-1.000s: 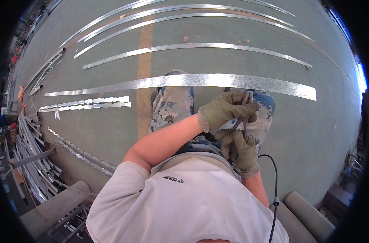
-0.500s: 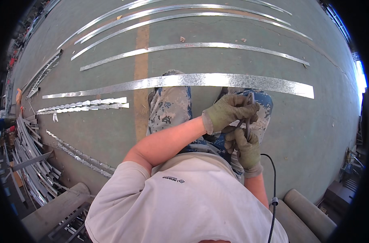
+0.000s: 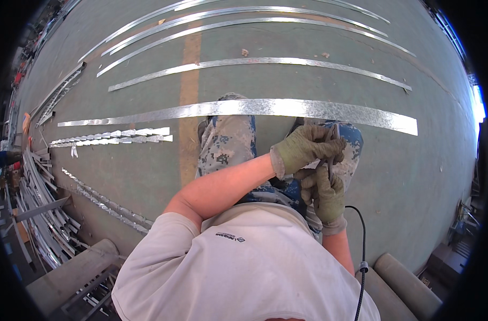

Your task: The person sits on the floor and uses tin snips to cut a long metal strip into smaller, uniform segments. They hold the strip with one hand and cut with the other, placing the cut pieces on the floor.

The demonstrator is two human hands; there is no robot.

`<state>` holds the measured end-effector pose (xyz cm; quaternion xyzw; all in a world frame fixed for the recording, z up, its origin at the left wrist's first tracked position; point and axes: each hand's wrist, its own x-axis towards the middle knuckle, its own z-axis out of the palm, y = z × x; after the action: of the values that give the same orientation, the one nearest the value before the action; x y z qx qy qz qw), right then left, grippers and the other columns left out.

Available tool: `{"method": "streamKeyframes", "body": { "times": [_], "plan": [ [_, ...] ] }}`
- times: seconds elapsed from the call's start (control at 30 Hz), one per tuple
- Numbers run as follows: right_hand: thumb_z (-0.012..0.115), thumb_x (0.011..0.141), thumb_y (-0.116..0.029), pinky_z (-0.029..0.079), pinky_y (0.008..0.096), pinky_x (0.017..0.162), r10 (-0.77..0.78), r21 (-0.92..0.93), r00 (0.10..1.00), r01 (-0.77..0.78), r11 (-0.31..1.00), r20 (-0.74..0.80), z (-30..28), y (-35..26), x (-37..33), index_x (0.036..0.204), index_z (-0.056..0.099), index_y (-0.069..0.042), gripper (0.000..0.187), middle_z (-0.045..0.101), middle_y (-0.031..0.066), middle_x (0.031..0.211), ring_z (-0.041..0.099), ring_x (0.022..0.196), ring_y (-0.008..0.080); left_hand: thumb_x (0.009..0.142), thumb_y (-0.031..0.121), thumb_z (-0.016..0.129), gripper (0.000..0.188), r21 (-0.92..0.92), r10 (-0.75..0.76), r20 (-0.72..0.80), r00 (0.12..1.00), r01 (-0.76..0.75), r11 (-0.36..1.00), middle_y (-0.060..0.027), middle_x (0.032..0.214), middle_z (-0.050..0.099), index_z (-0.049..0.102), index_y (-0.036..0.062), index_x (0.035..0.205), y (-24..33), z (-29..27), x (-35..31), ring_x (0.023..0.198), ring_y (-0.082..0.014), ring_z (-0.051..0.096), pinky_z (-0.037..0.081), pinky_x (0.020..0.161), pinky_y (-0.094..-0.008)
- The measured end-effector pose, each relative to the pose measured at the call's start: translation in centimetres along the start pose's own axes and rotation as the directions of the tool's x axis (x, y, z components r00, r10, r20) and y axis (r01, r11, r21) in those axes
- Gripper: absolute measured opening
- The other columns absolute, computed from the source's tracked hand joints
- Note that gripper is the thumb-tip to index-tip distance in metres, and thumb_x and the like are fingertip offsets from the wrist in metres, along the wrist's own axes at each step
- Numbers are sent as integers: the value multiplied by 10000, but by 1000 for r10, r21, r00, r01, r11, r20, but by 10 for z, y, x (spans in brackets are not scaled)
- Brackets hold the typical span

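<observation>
Both my hands wear dirty olive work gloves and meet above my right knee. My left hand (image 3: pixel 307 147) is closed, its fingers around the upper end of a narrow grey metal tool, seemingly a pair of snips (image 3: pixel 336 132). Lower down, my right hand (image 3: pixel 325 195) grips the tool's other end; the gloves cover much of it. Just beyond the hands, a long shiny metal strip (image 3: pixel 244 107) crosses over my knees, its wide end out to the right. Neither hand touches the strip.
Several more metal strips (image 3: pixel 260 61) lie across the green floor ahead. Twisted, notched strips (image 3: pixel 115 138) are at the left, near a pile of metal profiles (image 3: pixel 43 214). Thick grey rolls stand at both sides behind me. A black cable (image 3: pixel 364 235) hangs beside my right arm.
The tool has turned slightly between my hands, and its looped outline now shows as a narrower edge. Both hands stay close together over the right knee. The view has shifted a little.
</observation>
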<state>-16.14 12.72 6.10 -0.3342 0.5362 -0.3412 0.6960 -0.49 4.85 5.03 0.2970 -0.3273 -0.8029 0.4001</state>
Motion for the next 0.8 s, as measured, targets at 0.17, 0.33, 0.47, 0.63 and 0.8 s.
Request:
{"method": "streamKeyframes", "body": {
  "times": [0.17, 0.33, 0.47, 0.63, 0.8],
  "plan": [
    [537, 1072, -415, 396, 267, 462, 21, -12, 1000, -21, 1000, 5, 3, 2, 3, 829, 668, -20, 483, 735, 131, 948, 557, 553, 131, 990, 300, 710, 290, 12, -7, -7, 1000, 7, 1000, -51, 967, 723, 702, 27, 1090, -4, -6, 0, 879, -104, 642, 528, 811, -270],
    [531, 1076, -407, 403, 259, 462, 10, 27, 999, -9, 1000, -46, 5, 8, 6, 830, 670, -27, 474, 730, 136, 928, 556, 544, 134, 1006, 313, 676, 357, 3, -77, -6, 997, 77, 997, -45, 1045, 716, 675, 35, 1231, -9, -14, -2, 952, -120, 646, 522, 891, -294],
    [561, 1063, -408, 425, 238, 500, -89, 17, 996, 90, 996, -32, -10, 8, 8, 915, 705, -5, 452, 722, 95, 895, 582, 598, 98, 1012, 377, 652, 410, -202, -86, -70, 994, 71, 977, -44, 1108, 714, 650, 84, 1298, -46, -45, 8, 1017, -173, 676, 533, 942, -340],
    [552, 1072, -376, 454, 242, 520, -148, 44, 987, 151, 988, -67, -18, -3, 12, 1034, 716, 17, 428, 709, 92, 852, 598, 617, 99, 1018, 406, 631, 403, -378, -116, -187, 976, 37, 925, -74, 1182, 711, 654, 95, 1274, -59, -72, 18, 1061, -208, 680, 535, 950, -388],
    [543, 1073, -395, 482, 258, 537, -96, 77, 978, 111, 991, -184, -22, -1, 17, 1014, 708, 10, 441, 710, 104, 894, 617, 633, 118, 1009, 373, 651, 363, -520, 1, -169, 986, -90, 849, -100, 1192, 722, 662, 76, 1217, -50, -77, 20, 1095, -244, 689, 554, 944, -417]
  ]
}}
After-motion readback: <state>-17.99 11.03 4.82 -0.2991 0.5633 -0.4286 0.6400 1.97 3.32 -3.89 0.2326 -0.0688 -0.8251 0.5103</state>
